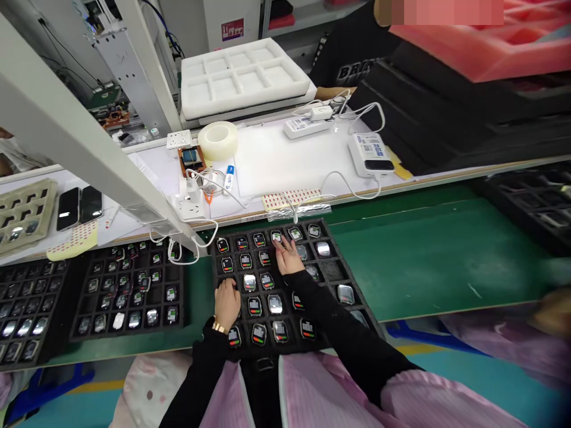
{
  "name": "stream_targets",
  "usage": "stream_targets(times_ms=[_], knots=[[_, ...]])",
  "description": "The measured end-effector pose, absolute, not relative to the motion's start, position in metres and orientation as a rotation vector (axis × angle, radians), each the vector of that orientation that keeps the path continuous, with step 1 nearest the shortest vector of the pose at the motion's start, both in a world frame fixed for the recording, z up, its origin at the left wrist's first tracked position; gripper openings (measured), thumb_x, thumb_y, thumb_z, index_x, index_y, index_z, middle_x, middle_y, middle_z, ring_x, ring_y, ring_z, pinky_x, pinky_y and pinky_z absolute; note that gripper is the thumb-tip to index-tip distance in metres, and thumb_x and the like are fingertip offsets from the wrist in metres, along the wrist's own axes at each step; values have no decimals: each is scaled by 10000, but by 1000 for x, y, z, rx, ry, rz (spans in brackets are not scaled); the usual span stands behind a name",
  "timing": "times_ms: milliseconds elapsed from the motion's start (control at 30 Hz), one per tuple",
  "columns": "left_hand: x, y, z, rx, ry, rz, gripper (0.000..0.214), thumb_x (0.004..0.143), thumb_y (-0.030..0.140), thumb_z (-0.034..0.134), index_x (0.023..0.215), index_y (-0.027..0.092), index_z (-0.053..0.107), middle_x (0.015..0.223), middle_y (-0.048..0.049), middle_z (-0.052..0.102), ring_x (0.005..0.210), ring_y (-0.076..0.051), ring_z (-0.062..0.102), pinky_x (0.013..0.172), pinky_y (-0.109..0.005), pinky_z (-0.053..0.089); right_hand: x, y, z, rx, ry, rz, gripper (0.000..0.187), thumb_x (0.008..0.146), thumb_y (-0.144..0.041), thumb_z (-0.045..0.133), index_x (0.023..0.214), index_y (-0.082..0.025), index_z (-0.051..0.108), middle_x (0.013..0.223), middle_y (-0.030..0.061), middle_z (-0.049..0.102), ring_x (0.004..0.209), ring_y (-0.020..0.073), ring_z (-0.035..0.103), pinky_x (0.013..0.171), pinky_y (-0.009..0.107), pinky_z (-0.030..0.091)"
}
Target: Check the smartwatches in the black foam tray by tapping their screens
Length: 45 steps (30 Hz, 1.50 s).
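A black compartment tray (pixel 352 309) full of small smartwatch bodies lies on the green belt in front of me. My left hand (pixel 226 302) rests on its left side with fingers curled down over a watch in the third row. My right hand (pixel 286 255) reaches to the upper middle of the tray, fingers stretched toward a watch body (pixel 276 236) in the top row. Several watches show lit screens (pixel 254 305). Both arms wear black sleeves.
Another watch tray (pixel 129 285) and a third (pixel 27 309) lie to the left. Behind the belt a white bench holds a tape roll (pixel 217 139), power strips (pixel 307 126), cables, two phones (pixel 80 205) and white foam trays (pixel 243 74). Stacked black trays (pixel 468 113) stand at the right.
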State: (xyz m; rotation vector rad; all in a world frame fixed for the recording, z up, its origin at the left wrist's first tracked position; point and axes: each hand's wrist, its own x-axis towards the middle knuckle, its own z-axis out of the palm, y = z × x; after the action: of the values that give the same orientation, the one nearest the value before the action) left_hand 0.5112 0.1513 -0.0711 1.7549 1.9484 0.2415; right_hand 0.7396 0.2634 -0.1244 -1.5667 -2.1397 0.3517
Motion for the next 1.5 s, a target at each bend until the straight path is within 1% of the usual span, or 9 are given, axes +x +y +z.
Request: stream_targets(times_ms=[233,433,533,667,800,933,1133,1333,1500], knots=[[518,155,-72,1721,2034,178,178,838,96,396,966,179,488,957,-70,597,964,-223,580,835,-345,387,778,252,-126,-1579,-2125,373,496,932,-170,250,1296,-58,567,1266,157,595,1344,314,379,1125,596,235],[522,157,-70,1702,2097,136,181,843,84,427,977,158,525,956,-62,603,962,-205,572,851,-348,400,767,272,-118,-1506,-2195,400,500,946,-181,249,1340,-57,531,1300,141,575,1381,274,324,1161,530,221],[524,157,-69,1690,2124,119,132,887,140,463,990,138,545,953,-50,600,949,-194,568,861,-366,424,759,284,-116,-1480,-2233,409,497,958,-198,255,1356,-56,516,1281,147,588,1404,256,278,1173,494,219],[528,157,-69,1673,2169,94,147,915,241,508,999,134,564,970,-50,598,953,-192,568,877,-388,448,756,292,-118,-1458,-2263,421,477,943,-205,304,1331,-66,545,1219,155,626,1405,268,274,1171,519,207],[530,157,-70,1660,2203,67,192,921,298,525,1009,134,574,979,-51,601,959,-193,575,880,-401,467,775,292,-120,-1468,-2223,403,488,945,-208,296,1326,-20,535,1273,168,589,1405,282,270,1177,538,167],[531,159,-71,1645,2229,39,223,918,327,538,1021,134,580,997,-57,607,970,-196,581,886,-412,478,807,288,-124,-1530,-2152,378,493,945,-192,280,1343,-18,513,1278,176,582,1385,308,304,1143,594,193],[532,164,-71,1613,2250,-3,260,914,367,541,1025,136,584,993,-58,609,948,-193,585,870,-406,484,821,286,-125,-1527,-2151,368,490,938,-180,284,1336,-15,517,1290,167,577,1397,293,283,1159,550,182],[533,165,-71,1591,2270,-34,270,914,372,545,1038,136,585,998,-60,612,957,-195,591,874,-413,491,823,287,-124,-1525,-2143,367,490,920,-167,289,1316,-19,538,1257,170,599,1385,283,312,1163,536,172],[534,164,-71,1584,2280,-34,271,914,367,548,1051,136,585,1019,-64,613,974,-199,591,883,-420,494,852,287,-124,-1611,-2034,326,509,913,-151,266,1332,0,511,1288,190,570,1377,308,319,1138,594,182]])
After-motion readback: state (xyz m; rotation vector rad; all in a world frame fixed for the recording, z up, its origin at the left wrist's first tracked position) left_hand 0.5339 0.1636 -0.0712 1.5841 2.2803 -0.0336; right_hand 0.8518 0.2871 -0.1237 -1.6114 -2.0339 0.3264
